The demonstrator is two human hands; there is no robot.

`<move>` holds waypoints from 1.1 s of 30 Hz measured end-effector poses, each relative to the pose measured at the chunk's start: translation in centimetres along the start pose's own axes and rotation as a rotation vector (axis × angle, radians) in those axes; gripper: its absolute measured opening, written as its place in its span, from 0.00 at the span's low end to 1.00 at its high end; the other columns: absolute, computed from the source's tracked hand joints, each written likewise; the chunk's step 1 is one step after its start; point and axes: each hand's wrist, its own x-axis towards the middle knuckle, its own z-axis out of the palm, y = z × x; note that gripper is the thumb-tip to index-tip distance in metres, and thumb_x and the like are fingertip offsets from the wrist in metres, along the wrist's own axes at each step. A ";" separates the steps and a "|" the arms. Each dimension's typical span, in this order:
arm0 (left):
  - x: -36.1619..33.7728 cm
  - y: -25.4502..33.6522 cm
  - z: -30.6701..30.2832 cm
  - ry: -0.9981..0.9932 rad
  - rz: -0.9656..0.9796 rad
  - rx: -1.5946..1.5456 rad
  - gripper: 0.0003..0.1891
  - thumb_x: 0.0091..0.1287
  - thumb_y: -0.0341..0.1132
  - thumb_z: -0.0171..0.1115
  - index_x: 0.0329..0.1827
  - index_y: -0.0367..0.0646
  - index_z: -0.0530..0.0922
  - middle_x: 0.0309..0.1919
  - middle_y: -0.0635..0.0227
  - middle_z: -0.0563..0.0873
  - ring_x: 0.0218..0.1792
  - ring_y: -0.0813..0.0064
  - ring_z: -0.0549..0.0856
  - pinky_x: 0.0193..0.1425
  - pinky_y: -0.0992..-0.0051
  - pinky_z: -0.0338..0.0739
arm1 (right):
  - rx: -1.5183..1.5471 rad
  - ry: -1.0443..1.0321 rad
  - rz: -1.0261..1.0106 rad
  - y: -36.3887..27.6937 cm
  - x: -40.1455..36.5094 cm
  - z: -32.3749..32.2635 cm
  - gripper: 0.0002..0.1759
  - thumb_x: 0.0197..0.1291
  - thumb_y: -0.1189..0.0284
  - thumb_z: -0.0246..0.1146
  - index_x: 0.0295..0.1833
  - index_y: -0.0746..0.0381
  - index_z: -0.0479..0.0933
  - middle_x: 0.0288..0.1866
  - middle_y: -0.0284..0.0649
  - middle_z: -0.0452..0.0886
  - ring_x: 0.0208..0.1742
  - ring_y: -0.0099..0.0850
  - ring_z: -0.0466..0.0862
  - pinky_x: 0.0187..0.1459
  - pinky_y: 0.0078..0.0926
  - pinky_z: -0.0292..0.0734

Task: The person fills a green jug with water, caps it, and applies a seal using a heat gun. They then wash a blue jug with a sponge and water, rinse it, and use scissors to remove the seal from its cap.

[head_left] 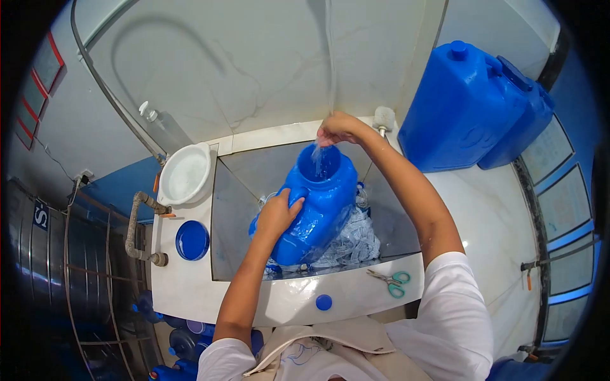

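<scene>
A blue plastic container (318,219) lies tilted in the grey sink (235,216), its wide round mouth facing up and toward the wall. My left hand (277,214) is wrapped round the handle on its upper side. Just above the mouth, my right hand (338,129) is closed round the end of a pale hose (331,70) that hangs down along the wall. Water runs from there into the opening. Beneath the container is a heap of wet white and blue strands (356,241).
Left of the sink are a white basin (185,174), a blue lid (192,240) and a pump bottle (165,127). A small blue cap (323,302) and green-handled scissors (395,283) lie on the front ledge. Large blue jugs (457,108) and a white brush (384,119) stand right.
</scene>
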 end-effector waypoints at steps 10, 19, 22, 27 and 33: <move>4.7 2.7 2.9 0.043 0.461 0.369 0.20 0.63 0.53 0.58 0.44 0.45 0.77 0.33 0.62 0.81 0.38 0.60 0.81 0.43 0.61 0.76 | -0.192 -0.086 0.023 -0.8 -1.5 -1.0 0.06 0.57 0.81 0.54 0.36 0.71 0.75 0.33 0.46 0.80 0.35 0.35 0.84 0.41 0.30 0.85; 9.4 6.8 11.3 0.482 0.271 0.480 0.20 0.61 0.41 0.58 0.52 0.38 0.75 0.49 0.57 0.77 0.52 0.60 0.75 0.65 0.58 0.62 | 0.268 -0.080 -0.053 -1.9 -1.9 0.0 0.10 0.62 0.79 0.50 0.42 0.77 0.72 0.39 0.54 0.80 0.39 0.41 0.85 0.42 0.30 0.86; 9.6 7.7 11.4 0.528 0.397 0.479 0.17 0.61 0.35 0.55 0.50 0.35 0.75 0.47 0.55 0.77 0.52 0.59 0.75 0.64 0.58 0.64 | 0.235 -0.156 0.017 -1.2 -1.3 0.6 0.11 0.62 0.79 0.51 0.42 0.78 0.72 0.38 0.54 0.80 0.38 0.41 0.85 0.42 0.29 0.86; 10.7 7.1 11.0 0.427 0.441 0.383 0.15 0.60 0.29 0.53 0.49 0.32 0.74 0.47 0.52 0.76 0.52 0.56 0.75 0.64 0.58 0.65 | 0.235 -0.117 -0.027 -1.5 -1.7 0.6 0.10 0.62 0.78 0.52 0.40 0.77 0.73 0.38 0.53 0.80 0.38 0.40 0.85 0.41 0.29 0.86; 12.9 4.5 9.3 0.212 0.367 0.020 0.17 0.60 0.26 0.52 0.54 0.35 0.74 0.51 0.47 0.78 0.52 0.49 0.79 0.56 0.58 0.75 | 0.169 -0.119 -0.050 -1.2 -2.0 0.2 0.09 0.61 0.80 0.51 0.38 0.76 0.74 0.36 0.51 0.79 0.37 0.39 0.85 0.41 0.30 0.87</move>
